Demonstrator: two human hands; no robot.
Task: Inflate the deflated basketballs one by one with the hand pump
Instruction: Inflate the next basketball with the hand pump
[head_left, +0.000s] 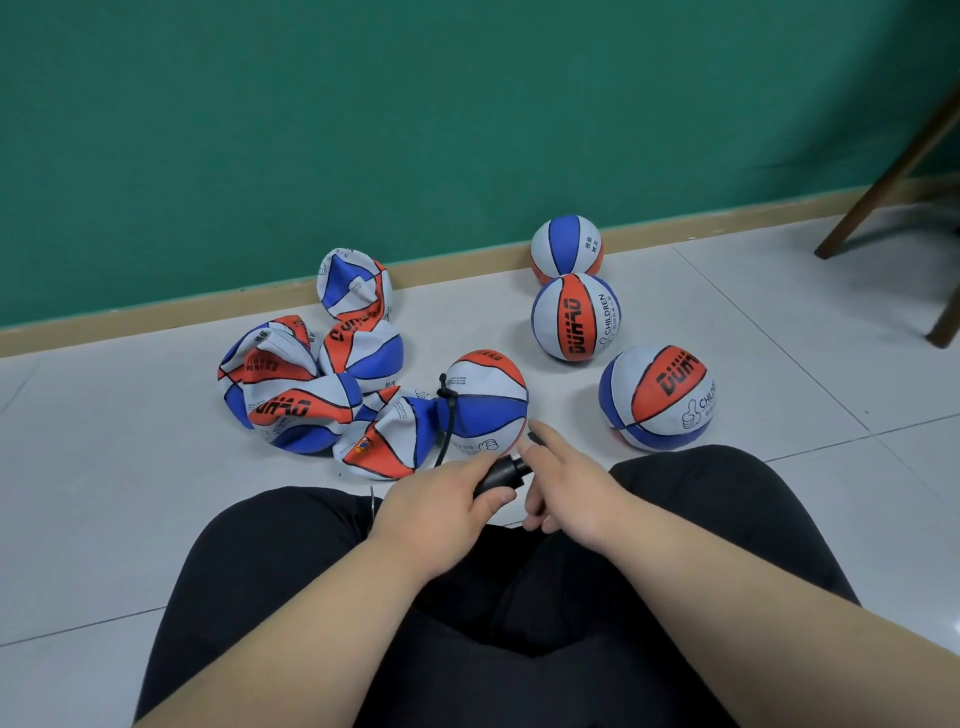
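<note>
Over the lap, the left hand (441, 501) grips the hand pump (501, 475), the right hand (569, 488) its handle.

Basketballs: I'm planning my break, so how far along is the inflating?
Done: three round balls on the right. In hand: a fourth ball with the hose plugged in; the left hand grips the pump, the right hand is at its handle end. To do: roughly five crumpled balls heaped on the left.
</note>
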